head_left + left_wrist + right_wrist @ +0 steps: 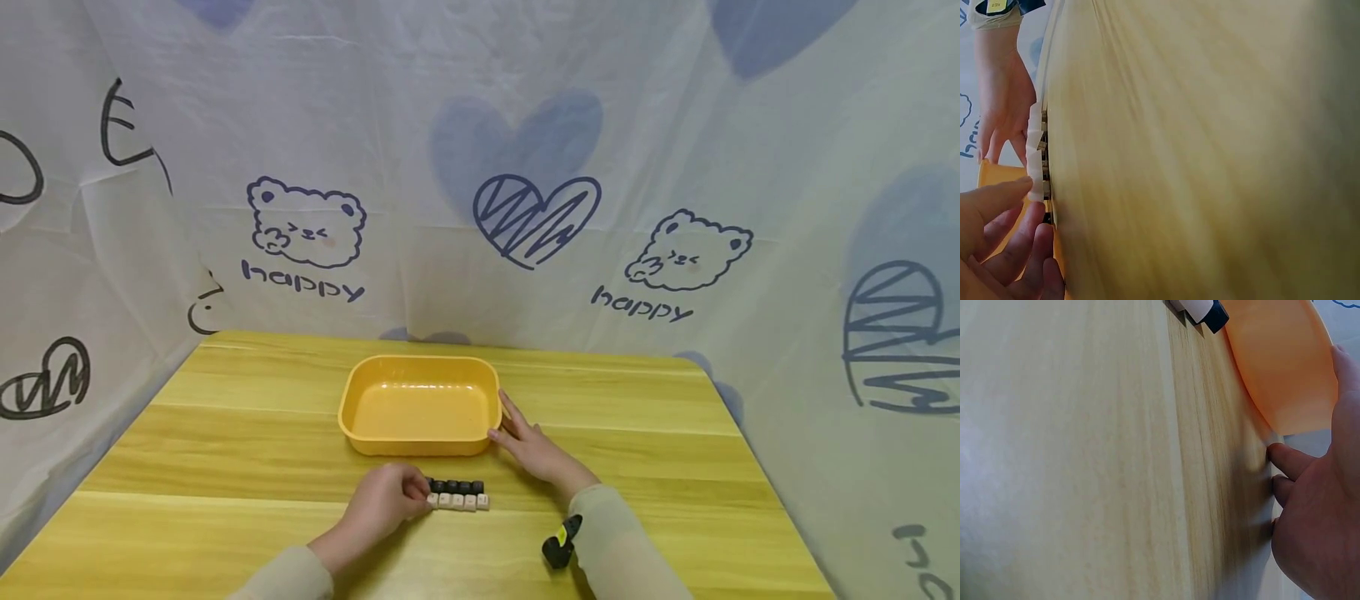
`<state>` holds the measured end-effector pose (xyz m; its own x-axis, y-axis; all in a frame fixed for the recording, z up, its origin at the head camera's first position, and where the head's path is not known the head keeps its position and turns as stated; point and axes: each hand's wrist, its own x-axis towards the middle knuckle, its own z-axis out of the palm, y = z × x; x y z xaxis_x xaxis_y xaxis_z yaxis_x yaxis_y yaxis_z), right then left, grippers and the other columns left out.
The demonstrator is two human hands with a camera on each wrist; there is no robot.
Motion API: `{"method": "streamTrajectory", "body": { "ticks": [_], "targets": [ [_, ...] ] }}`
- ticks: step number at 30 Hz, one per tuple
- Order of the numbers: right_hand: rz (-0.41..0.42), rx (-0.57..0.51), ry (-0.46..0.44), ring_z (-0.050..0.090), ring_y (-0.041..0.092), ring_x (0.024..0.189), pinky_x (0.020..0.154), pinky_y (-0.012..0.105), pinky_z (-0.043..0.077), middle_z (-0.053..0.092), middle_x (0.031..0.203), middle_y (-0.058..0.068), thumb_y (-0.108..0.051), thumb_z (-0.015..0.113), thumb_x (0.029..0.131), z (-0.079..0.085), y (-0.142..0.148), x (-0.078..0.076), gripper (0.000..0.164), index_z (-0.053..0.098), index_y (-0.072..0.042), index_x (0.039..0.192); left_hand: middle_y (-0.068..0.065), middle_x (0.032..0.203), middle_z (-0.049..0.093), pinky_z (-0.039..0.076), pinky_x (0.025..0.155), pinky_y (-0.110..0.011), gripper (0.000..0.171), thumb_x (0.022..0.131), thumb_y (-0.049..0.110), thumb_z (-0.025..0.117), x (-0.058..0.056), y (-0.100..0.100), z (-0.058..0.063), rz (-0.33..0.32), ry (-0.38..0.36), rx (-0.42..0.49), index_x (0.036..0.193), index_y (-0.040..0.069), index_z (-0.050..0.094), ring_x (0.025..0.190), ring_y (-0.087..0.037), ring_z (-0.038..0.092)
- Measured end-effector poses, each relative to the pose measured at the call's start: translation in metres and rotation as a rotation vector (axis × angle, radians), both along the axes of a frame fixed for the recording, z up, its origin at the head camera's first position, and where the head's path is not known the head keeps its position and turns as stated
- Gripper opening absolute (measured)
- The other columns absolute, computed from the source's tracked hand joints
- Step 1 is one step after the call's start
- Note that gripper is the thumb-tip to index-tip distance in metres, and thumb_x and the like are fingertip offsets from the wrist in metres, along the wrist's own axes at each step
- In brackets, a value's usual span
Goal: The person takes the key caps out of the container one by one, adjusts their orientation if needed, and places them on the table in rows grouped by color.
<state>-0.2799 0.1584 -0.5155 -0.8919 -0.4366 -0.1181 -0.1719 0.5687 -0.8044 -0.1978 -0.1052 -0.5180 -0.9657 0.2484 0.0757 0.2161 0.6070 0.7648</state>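
Two short rows of keycaps lie side by side on the table, black keycaps [453, 487] behind and white keycaps [457, 502] in front. At their left end my left hand [384, 500] pinches the end white keycap [1035, 178] between thumb and finger. Behind the rows stands a yellow tray [420, 447], with nothing inside it. My right hand [542, 452] is at the tray's right front corner. Its thumb touches the rim, while the other fingers extend along the side and rest on the table in the right wrist view.
The wooden table [637, 467] reaches back to a white cloth [405, 150] printed with hearts and bears. Cloth also hangs at both sides. A black strap device [561, 543] is on the right wrist.
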Motion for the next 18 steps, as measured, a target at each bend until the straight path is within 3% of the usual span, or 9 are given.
{"method": "streamTrajectory", "body": {
  "ticks": [4, 8, 18],
  "targets": [
    [-0.003, 0.003, -0.011, 0.019, 0.035, 0.144, 0.112, 0.057, -0.009, 0.032, 0.154, 0.012, -0.054, 0.043, 0.100, 0.001, 0.000, 0.001, 0.074, -0.003, -0.038, 0.156, 0.007, 0.069, 0.060, 0.047, 0.058, -0.028, 0.025, 0.073, 0.008, 0.084, -0.004, -0.003, 0.001, 0.030, -0.050, 0.002, 0.094, 0.006, 0.070, 0.062, -0.009, 0.055],
    [-0.009, 0.001, -0.011, 0.020, 0.035, 0.143, 0.112, 0.057, -0.009, 0.032, 0.154, 0.012, -0.054, 0.043, 0.099, 0.001, 0.001, 0.000, 0.074, -0.003, -0.038, 0.156, 0.006, 0.067, 0.059, 0.046, 0.057, -0.027, 0.029, 0.073, 0.001, 0.078, -0.008, -0.006, 0.004, 0.025, -0.036, -0.023, 0.101, 0.002, 0.071, 0.060, -0.009, 0.053],
    [-0.007, 0.005, -0.003, 0.024, 0.033, 0.142, 0.112, 0.057, -0.009, 0.032, 0.154, 0.012, -0.055, 0.043, 0.099, -0.001, 0.001, -0.001, 0.075, -0.003, -0.037, 0.156, 0.006, 0.065, 0.056, 0.043, 0.054, -0.027, 0.017, 0.075, 0.002, 0.079, -0.016, -0.003, 0.009, 0.004, -0.029, -0.121, 0.091, 0.005, 0.073, 0.059, -0.010, 0.050]
  ]
}}
